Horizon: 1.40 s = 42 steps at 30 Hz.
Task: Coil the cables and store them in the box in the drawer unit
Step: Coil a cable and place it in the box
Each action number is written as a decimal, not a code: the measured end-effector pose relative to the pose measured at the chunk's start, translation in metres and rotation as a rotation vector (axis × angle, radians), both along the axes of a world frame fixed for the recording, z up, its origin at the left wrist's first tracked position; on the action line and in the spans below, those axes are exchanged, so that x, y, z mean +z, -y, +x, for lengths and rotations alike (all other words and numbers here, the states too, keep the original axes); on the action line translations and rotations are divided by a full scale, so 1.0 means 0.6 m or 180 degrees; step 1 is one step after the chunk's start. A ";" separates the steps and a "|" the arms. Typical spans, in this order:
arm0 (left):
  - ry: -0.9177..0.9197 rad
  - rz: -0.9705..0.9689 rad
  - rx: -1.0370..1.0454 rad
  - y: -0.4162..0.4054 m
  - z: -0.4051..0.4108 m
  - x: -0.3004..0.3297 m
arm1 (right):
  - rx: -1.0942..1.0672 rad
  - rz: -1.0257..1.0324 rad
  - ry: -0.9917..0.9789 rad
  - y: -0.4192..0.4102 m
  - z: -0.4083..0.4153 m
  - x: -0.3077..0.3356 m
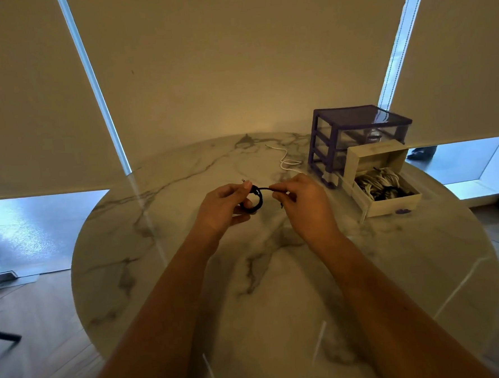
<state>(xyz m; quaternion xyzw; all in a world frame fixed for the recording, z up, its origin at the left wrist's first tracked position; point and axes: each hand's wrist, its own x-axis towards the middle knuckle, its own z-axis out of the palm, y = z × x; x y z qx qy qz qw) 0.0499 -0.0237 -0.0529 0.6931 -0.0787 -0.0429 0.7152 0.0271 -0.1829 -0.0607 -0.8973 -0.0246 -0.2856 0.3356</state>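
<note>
Both hands, left hand (225, 203) and right hand (300, 199), pinch the nearly coiled black cable (255, 201); the box (389, 206) already holds coils, and a white cable (287, 160) waits near the counter's (157, 223) far edge.

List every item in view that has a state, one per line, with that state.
Black cable: partly coiled, held above the table.
Left hand: grips the coil.
Right hand: pinches the cable's free end.
White cable: uncoiled, lying loose on the table.
Drawer unit: upright, one drawer pulled out.
Box: open, holds coiled cables.
</note>
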 end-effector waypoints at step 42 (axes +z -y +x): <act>-0.0309 -0.0437 -0.0102 0.020 -0.007 -0.004 | 0.1266 0.3668 -0.1891 -0.026 -0.020 0.020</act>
